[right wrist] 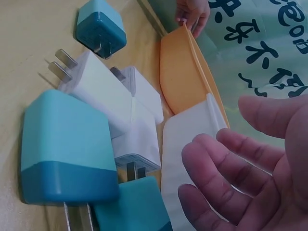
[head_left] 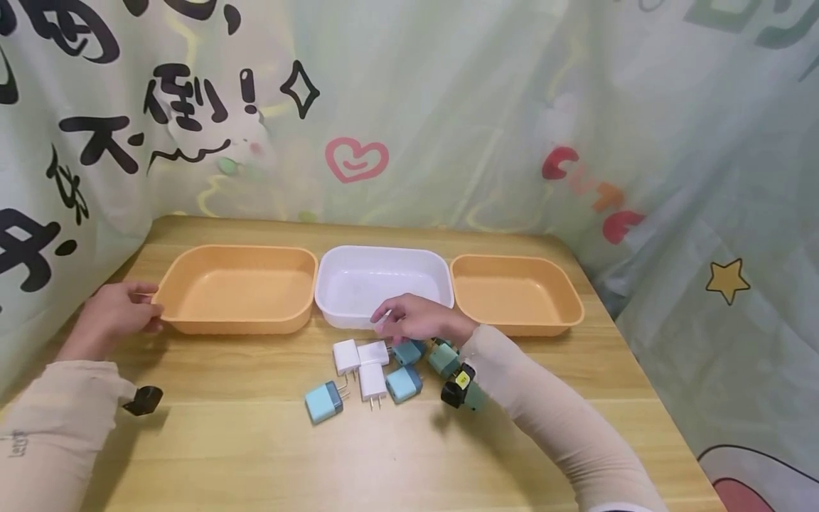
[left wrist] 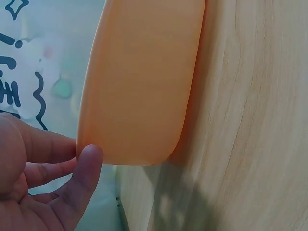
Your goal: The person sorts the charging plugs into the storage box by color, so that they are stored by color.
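Pinching an orange tray (head_left: pixel 237 323), middle left of the frame.
Its outer end sits between the thumb and fingers of the left hand (head_left: pixel 118 313), clamped on the rim; at centre, the right hand (head_left: pixel 414 318) hovers near the front edge of the white tray (head_left: pixel 384 277), thumb and loosely bent fingers apart, charger plugs (head_left: pixel 372 382) just below on the counter (head_left: pixel 243 455).

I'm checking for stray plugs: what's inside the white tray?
In the white tray, only its floor and walls show; the right hand hides part of its near right side.
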The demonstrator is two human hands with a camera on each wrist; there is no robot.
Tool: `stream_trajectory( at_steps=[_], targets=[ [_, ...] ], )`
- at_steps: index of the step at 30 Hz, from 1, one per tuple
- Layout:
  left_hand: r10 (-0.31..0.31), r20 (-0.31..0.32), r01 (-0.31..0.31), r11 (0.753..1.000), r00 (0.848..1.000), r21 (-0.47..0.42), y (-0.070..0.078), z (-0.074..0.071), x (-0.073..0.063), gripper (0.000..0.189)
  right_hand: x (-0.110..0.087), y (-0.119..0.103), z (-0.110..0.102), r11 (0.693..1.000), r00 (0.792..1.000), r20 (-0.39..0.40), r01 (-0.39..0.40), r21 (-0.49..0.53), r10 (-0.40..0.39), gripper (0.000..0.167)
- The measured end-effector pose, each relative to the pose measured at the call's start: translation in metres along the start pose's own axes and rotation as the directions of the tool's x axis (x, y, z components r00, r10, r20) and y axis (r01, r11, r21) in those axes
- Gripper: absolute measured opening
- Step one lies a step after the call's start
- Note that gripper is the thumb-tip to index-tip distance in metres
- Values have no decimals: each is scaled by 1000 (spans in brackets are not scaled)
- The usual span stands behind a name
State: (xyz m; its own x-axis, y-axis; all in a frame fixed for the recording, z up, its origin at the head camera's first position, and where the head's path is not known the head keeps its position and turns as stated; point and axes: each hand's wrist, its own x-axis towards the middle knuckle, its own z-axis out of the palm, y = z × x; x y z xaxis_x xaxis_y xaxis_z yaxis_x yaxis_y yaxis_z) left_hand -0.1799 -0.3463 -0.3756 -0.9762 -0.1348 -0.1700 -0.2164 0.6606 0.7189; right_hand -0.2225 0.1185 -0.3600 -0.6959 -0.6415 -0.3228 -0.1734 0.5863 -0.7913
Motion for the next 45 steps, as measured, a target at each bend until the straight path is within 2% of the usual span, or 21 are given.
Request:
stream_trajectory(
  at_steps=[6, 12, 21, 27, 32, 39, 45],
  targets=[
    [9, -9, -9, 1000, 1000, -1, 3, 0, 1, 53, 3, 0, -2, 1000, 1000, 0, -3, 15, 3, 28],
    [12, 8, -12, 1000, 1000, -12, 3, -1, 1, 50, 9, -7, 6, 1000, 999, 41, 12, 5, -12, 33],
    [-5, 56, 12, 992, 998, -123, -6, -4, 4, 50, 21, -23, 20, 984, 996, 75, 49, -169, -37, 36],
    [-25, 113, 52, 967, 993, -249, -10, -7, 5, 51, 27, -32, 32, 966, 997, 76, 36, -257, -17, 39],
    [-27, 129, 65, 952, 991, -300, -14, -4, 5, 51, 31, -33, 46, 946, 997, 83, 18, -324, 9, 37],
    [-32, 115, 65, 953, 993, -297, -15, -1, 3, 49, 38, -31, 60, 916, 996, 85, 36, -399, -3, 43],
    [-11, 138, 47, 965, 990, -260, -9, -2, 5, 52, 45, -28, 66, 851, 997, 68, 60, -522, -29, 44]
  ],
)
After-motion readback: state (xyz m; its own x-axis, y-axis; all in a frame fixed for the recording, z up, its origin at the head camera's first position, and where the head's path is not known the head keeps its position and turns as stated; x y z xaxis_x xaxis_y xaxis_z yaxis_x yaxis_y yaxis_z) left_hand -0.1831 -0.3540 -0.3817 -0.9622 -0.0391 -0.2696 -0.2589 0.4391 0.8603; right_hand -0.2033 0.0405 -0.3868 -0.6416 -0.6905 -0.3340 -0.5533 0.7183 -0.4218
